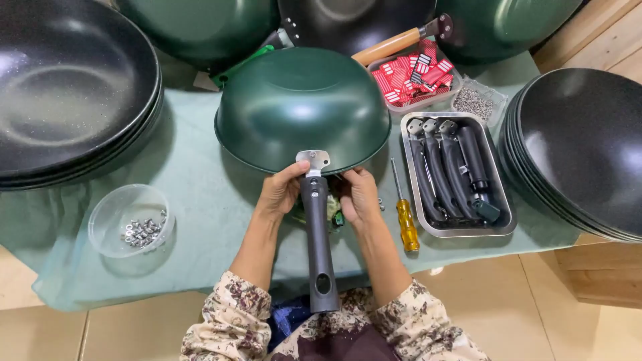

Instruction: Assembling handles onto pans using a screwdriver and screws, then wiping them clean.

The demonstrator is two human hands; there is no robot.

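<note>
- Black handle (319, 247) (bottom centre): bracket end lies on upturned green pan (302, 107).
- Left hand (281, 190): fingers closed on handle.
- Right hand (358, 194): grip state cannot be determined.

red-white label tags (412, 77) piled in clear tray, top centre-right; sm clear bag (475, 101) of grey bits beside it.

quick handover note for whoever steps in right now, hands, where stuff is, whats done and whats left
Left hand: thumb pressing the metal bracket of the dark handle against the upturned green wok.
Right hand: at the wok rim beside the handle; what it grips is hidden.
Nearby: yellow screwdriver lying on the cloth, tray of spare handles, bowl of nuts to the left.
Done: handle placed against the rim.
Left: fastening looks unfinished; screwdriver not picked up.
</note>
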